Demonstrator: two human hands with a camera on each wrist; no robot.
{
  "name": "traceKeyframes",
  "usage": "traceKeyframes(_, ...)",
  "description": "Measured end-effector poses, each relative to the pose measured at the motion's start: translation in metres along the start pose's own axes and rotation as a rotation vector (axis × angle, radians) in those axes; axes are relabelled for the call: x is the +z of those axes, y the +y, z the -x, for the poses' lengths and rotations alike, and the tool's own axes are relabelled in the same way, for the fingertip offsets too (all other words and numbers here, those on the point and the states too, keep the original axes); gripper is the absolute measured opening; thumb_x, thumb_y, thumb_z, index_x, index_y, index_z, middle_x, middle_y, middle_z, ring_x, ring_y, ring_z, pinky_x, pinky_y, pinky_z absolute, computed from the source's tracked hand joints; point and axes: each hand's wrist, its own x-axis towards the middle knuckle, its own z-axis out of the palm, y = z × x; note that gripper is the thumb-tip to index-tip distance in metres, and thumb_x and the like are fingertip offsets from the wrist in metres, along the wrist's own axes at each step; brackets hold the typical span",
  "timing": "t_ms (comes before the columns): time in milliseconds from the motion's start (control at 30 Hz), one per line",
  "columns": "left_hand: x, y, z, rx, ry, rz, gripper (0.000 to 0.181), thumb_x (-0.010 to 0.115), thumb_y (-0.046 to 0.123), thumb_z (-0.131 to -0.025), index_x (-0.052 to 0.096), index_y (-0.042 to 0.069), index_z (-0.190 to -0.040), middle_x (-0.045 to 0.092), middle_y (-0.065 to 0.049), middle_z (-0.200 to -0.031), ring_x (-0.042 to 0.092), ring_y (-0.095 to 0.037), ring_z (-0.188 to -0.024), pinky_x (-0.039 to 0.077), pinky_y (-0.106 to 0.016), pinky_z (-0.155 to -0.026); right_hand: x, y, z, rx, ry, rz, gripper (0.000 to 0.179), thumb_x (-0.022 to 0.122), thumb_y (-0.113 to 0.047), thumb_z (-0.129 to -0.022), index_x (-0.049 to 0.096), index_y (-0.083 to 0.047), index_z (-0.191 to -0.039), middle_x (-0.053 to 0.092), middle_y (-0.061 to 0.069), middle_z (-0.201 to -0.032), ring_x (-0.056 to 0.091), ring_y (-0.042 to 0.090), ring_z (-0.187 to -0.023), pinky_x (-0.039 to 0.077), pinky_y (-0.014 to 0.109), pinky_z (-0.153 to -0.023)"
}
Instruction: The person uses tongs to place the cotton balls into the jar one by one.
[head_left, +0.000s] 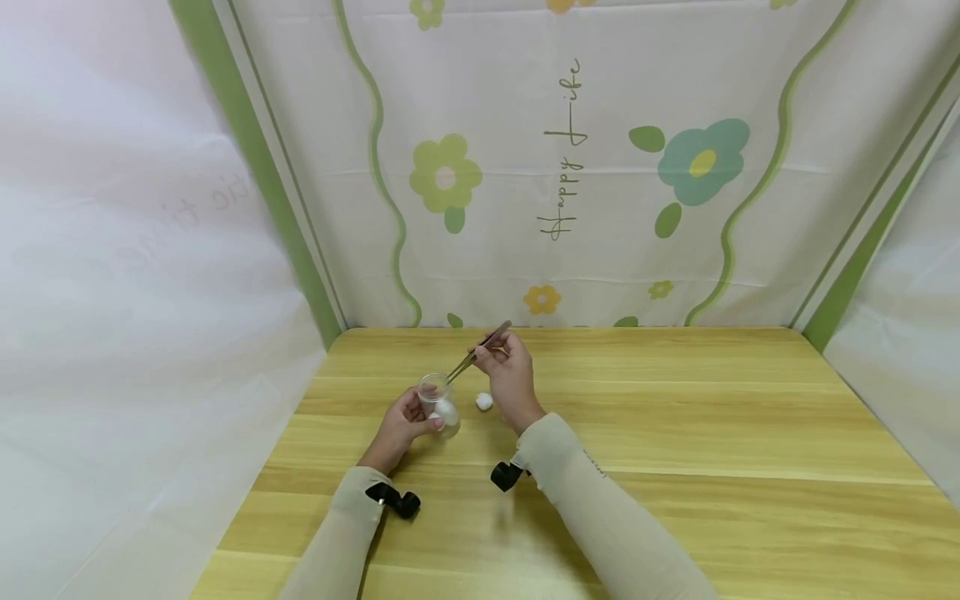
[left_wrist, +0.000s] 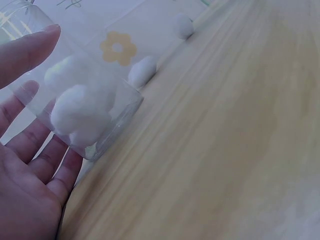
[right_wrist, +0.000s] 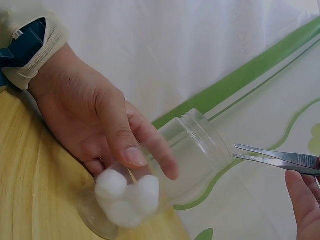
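Observation:
My left hand (head_left: 396, 432) grips a clear jar (right_wrist: 192, 155) around its side, thumb on one face and fingers on the other. Inside, several white cotton balls (right_wrist: 120, 212) lie near the bottom; the jar has no lid on. Metal tweezers (head_left: 477, 352) are pinched in my right hand (head_left: 516, 379), their tips by the jar's open mouth. In the right wrist view the tips stand slightly apart with nothing between them. A loose cotton ball (head_left: 484, 402) sits on the table beside the jar, and the left wrist view shows a second loose cotton ball (left_wrist: 184, 25) farther off.
The wooden table (head_left: 675, 417) extends to the right of both arms. A flower-patterned curtain (head_left: 510, 250) hangs along its back edge, with white sheets at both sides. Each wrist wears a small black camera (head_left: 506, 476).

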Motion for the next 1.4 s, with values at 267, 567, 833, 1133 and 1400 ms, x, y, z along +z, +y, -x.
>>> traceKeyframes(267, 0.0, 0.0, 0.0, 0.005, 0.01, -0.013, 0.062, 0.078, 0.004, -0.081, 0.049, 0.003, -0.136, 0.056, -0.016, -0.131, 0.052, -0.026, -0.119, 0.045, -0.027, -0.095, -0.01, 0.008, -0.006, 0.012, -0.007, -0.004, 0.029, 0.058, -0.002, -0.096, 0.049, 0.003, -0.123, 0.056, 0.018, -0.11, 0.057, 0.043, -0.111, 0.051, 0.035, -0.089)
traceKeyframes(567, 0.0, -0.002, 0.0, 0.019, 0.007, 0.005, 0.062, 0.081, 0.01, -0.079, 0.052, 0.007, -0.134, 0.057, -0.013, -0.131, 0.054, -0.025, -0.118, 0.045, -0.026, -0.094, -0.013, -0.013, 0.003, 0.015, -0.005, 0.018, 0.026, 0.056, 0.004, -0.096, 0.048, 0.006, -0.121, 0.056, 0.02, -0.111, 0.055, 0.047, -0.112, 0.051, 0.036, -0.09)
traceKeyframes(833, -0.001, -0.003, 0.0, 0.029, 0.007, -0.002, 0.062, 0.082, 0.011, -0.079, 0.053, 0.007, -0.134, 0.057, -0.014, -0.131, 0.055, -0.024, -0.117, 0.046, -0.025, -0.093, -0.026, 0.006, -0.004, 0.042, 0.007, -0.026, 0.029, 0.056, 0.002, -0.096, 0.047, 0.004, -0.123, 0.053, 0.02, -0.114, 0.053, 0.047, -0.115, 0.051, 0.036, -0.09)
traceKeyframes(1133, -0.001, -0.004, 0.0, 0.024, 0.005, -0.006, 0.062, 0.081, 0.011, -0.08, 0.052, 0.008, -0.135, 0.056, -0.013, -0.132, 0.053, -0.025, -0.119, 0.045, -0.026, -0.094, -0.035, 0.018, -0.004, -0.002, 0.027, 0.013, 0.028, 0.058, -0.002, -0.096, 0.049, 0.001, -0.122, 0.053, 0.021, -0.114, 0.056, 0.043, -0.112, 0.051, 0.036, -0.09)
traceKeyframes(1400, 0.0, -0.003, 0.0, 0.048, 0.01, -0.017, 0.061, 0.08, 0.007, -0.08, 0.053, 0.007, -0.134, 0.058, -0.013, -0.13, 0.055, -0.022, -0.115, 0.046, -0.025, -0.091, -0.045, 0.024, -0.002, 0.029, 0.088, -0.025, 0.023, 0.057, 0.005, -0.095, 0.05, 0.003, -0.116, 0.054, 0.02, -0.111, 0.058, 0.043, -0.111, 0.052, 0.036, -0.088)
